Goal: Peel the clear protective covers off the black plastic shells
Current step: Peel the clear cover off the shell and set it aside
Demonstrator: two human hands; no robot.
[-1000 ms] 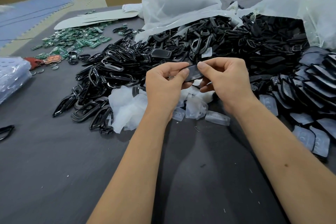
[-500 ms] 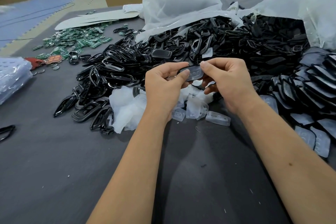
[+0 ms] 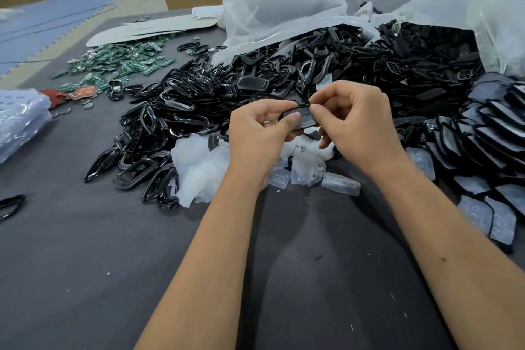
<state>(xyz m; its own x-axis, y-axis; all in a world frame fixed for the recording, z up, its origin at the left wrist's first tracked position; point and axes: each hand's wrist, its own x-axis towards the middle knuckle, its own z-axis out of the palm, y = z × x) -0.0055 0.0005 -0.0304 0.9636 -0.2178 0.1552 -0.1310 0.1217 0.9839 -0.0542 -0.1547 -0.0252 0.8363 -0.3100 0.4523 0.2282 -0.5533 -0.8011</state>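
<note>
pinching black shell between both hands, left hand thumb on face, right hand fingers nipping top edge, above peeled covers on desk. shell now tilted flatter vs 1 s ago, prob. picking at cover edge, peel not started.

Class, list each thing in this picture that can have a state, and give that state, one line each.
Left hand: pinching the shell.
Right hand: pinching the shell's edge.
Shell: held above the table, clear cover still on.
Peeled covers: loose on the table.
Plastic bag: open, black parts spilling out.
</note>
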